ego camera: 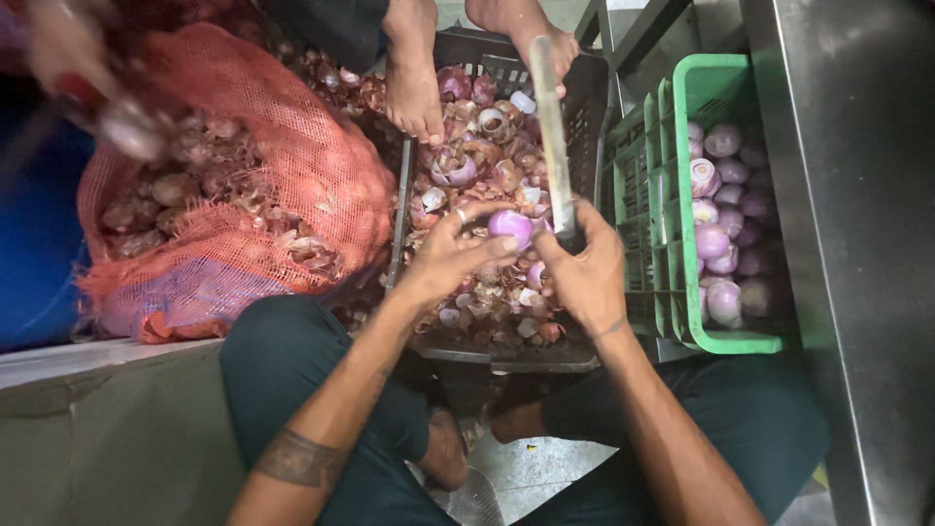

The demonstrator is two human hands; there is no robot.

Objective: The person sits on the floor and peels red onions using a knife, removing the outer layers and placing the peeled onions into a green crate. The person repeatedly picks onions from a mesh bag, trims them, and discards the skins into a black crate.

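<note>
My left hand (450,255) holds a peeled purple onion (510,226) over a black crate (584,107) full of onion skins and trimmings. A ring shows on one finger. My right hand (584,273) grips the handle of a long knife (550,117), blade pointing away from me, and its thumb touches the onion. Both hands meet at the onion above the crate.
An orange mesh sack (292,166) of unpeeled onions lies at the left. A green crate (716,88) with several peeled onions stands at the right, beside a steel surface (857,195). Another person's bare feet (414,88) rest on the black crate's far edge; a blurred hand (68,49) is at top left.
</note>
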